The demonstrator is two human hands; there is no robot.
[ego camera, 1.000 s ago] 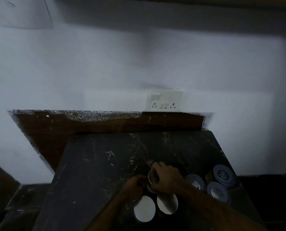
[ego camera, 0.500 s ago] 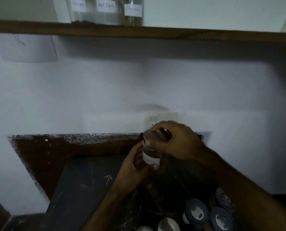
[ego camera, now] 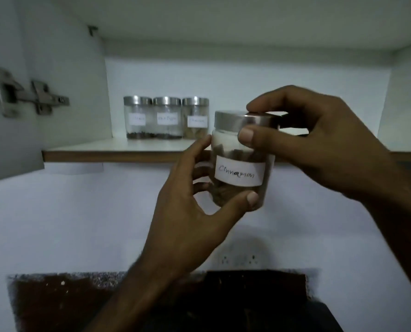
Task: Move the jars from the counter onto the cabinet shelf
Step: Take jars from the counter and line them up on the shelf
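Cabinet: open, white, shelf (ego camera: 127,149) carrying three jars (ego camera: 166,118) at the back.
Right hand (ego camera: 319,142): fingers pinch the lid (ego camera: 235,122).
Left hand (ego camera: 187,212): fingers curl round the cinnamon jar (ego camera: 240,173).
Jar: upright in the air, in front of the shelf edge.

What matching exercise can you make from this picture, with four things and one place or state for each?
Things:
1. cinnamon jar
2. three jars
3. hinge
4. socket

Places or states:
A. on the wall below the shelf
B. held in both hands
C. at the back of the shelf
D. on the cabinet's left side

Pairs: 1-B, 2-C, 3-D, 4-A
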